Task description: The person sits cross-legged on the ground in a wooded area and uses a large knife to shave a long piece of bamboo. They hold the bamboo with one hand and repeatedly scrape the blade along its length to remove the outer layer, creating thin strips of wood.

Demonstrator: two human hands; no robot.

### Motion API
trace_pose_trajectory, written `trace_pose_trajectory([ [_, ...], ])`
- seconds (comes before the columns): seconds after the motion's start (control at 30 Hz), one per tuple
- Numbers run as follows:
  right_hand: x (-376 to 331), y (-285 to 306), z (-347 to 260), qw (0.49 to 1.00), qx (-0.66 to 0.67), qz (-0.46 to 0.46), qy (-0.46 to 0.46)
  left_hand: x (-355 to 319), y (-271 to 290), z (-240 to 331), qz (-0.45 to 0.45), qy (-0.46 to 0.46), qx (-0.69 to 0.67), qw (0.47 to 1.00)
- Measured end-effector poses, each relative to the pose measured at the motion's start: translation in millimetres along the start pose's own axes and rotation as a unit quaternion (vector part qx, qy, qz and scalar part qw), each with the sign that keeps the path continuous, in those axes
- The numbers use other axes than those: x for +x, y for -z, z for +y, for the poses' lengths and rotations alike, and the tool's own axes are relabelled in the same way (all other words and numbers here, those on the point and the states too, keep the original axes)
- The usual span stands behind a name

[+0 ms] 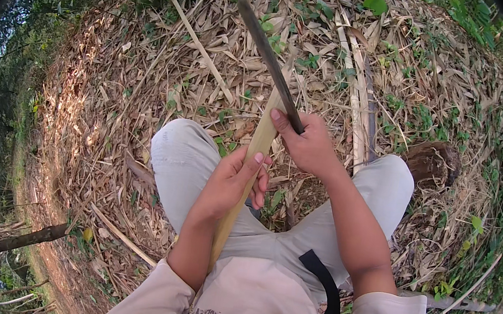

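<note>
Between my knees, a long pale bamboo strip [263, 132] slants up and forward from my lap. My left hand [228, 180] is wrapped round its middle, with the thumb on top of it. My right hand [310, 147] is closed at the near end of a long, narrow, dark blade, which looks like a machete [268, 57]. Its handle is hidden in the fist. The blade points away to the far left and crosses the far part of the strip. Whether its edge bites into the bamboo, I cannot tell. My right thumb lies beside the strip.
Dry leaves [122, 84] and small green plants cover the ground. Long split bamboo pieces [354, 97] lie ahead to the right, and a thin strip [202, 50] lies ahead to the left. A cut log [431, 162] sits beside my right knee. At left is a dark branch [21, 243].
</note>
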State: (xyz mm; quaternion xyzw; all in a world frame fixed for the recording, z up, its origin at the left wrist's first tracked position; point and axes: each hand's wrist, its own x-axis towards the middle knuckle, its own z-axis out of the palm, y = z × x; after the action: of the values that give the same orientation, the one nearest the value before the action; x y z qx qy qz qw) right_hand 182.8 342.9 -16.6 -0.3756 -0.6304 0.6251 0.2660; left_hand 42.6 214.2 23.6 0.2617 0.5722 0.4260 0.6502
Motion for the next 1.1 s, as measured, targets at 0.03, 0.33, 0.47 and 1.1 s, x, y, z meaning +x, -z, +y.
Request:
trace_pose_trajectory([
  [0.03, -2, -3, -3, 0.998, -0.051, 0.008, 0.025, -4, -3, 2, 0.007, 0.0, -0.005, 1.0],
  [0.33, -13, -10, 0, 0.903, -0.349, 0.032, 0.248, -10, -12, -16, 0.149, -0.087, 0.131, 0.976],
  [0.47, -4, -7, 8, 0.881, -0.368, 0.064, 0.29, -8, -15, -17, 0.186, -0.096, 0.225, 0.952],
  [1.1, 17, 22, 18, 0.891, -0.39, 0.115, 0.203, -21, -7, -17, 0.134, -0.029, 0.031, 0.99],
])
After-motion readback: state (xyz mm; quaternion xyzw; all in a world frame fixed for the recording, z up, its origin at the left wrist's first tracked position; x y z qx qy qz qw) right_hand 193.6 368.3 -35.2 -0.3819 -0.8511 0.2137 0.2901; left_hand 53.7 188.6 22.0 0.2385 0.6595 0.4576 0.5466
